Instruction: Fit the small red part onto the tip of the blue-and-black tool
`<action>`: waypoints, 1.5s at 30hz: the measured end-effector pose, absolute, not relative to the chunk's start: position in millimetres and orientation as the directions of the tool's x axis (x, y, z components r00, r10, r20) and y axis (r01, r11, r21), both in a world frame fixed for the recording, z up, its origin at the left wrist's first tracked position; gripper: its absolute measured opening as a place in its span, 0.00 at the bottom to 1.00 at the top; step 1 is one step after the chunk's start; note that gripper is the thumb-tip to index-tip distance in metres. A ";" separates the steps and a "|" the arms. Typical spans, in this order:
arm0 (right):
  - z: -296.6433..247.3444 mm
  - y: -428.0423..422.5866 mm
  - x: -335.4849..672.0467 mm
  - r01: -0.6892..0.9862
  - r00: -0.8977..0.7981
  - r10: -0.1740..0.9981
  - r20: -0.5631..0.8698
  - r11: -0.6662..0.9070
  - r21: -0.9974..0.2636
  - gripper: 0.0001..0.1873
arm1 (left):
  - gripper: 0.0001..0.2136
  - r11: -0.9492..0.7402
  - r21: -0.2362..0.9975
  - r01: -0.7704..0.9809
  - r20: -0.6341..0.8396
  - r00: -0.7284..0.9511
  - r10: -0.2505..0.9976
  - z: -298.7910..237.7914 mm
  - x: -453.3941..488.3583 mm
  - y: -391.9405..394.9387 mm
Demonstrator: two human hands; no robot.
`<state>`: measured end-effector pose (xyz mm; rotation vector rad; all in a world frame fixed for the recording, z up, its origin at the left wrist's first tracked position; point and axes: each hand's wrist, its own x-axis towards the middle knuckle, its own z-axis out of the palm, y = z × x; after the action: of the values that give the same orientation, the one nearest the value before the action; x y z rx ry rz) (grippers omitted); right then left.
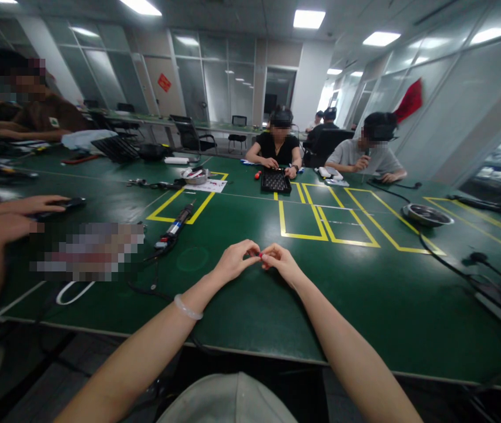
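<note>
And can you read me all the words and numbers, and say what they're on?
None can be read.
Red sign at the back: too blurred.
White paper: print too small and blurred.
Badge on the brown shirt: too small.
Small red thing: too small to tell.

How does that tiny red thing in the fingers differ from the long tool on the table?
The red piece is tiny; the tool is long and slim. The left hand and right hand hold the red piece; the tool lies on the green table. The red piece looks red; the tool is mostly dark with some blue.
</note>
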<state>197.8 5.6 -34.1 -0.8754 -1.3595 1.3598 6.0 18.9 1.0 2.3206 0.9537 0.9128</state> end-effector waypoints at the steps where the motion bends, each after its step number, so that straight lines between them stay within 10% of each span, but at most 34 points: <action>1: -33.8 5.4 198.2 -0.146 -0.257 0.956 0.144 0.109 -0.983 0.18 | 0.10 -0.653 0.621 0.434 0.399 0.541 0.740 1.2 5.6 19.0; 14: -38.0 10.8 203.1 -0.109 -0.248 0.960 0.132 0.108 -0.988 0.19 | 0.15 -0.580 0.442 0.684 0.375 0.447 0.812 6.7 -24.3 38.5; 19: -40.5 12.1 203.9 -0.095 -0.250 0.957 0.144 0.124 -0.988 0.18 | 0.18 -0.064 0.206 0.976 0.385 -0.021 0.923 13.4 -90.2 57.0; 25: -43.2 12.6 204.6 -0.079 -0.263 0.952 0.155 0.139 -0.987 0.17 | 0.26 0.310 0.136 0.941 0.221 -0.334 0.916 7.7 -146.2 61.7; 33: -44.7 13.5 204.1 -0.061 -0.255 0.956 0.147 0.136 -0.989 0.18 | 0.24 0.392 0.181 0.902 0.002 -0.398 0.917 6.5 -161.3 69.9; 45: -42.6 11.1 198.2 0.005 -0.276 0.952 0.131 0.138 -0.990 0.15 | 0.26 0.264 0.091 0.960 0.043 -0.269 0.962 5.7 -133.4 61.9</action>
<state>198.2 11.1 -42.6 -0.9793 -1.4911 1.2920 -133.4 61.9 5.7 1.8868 2.4810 0.1531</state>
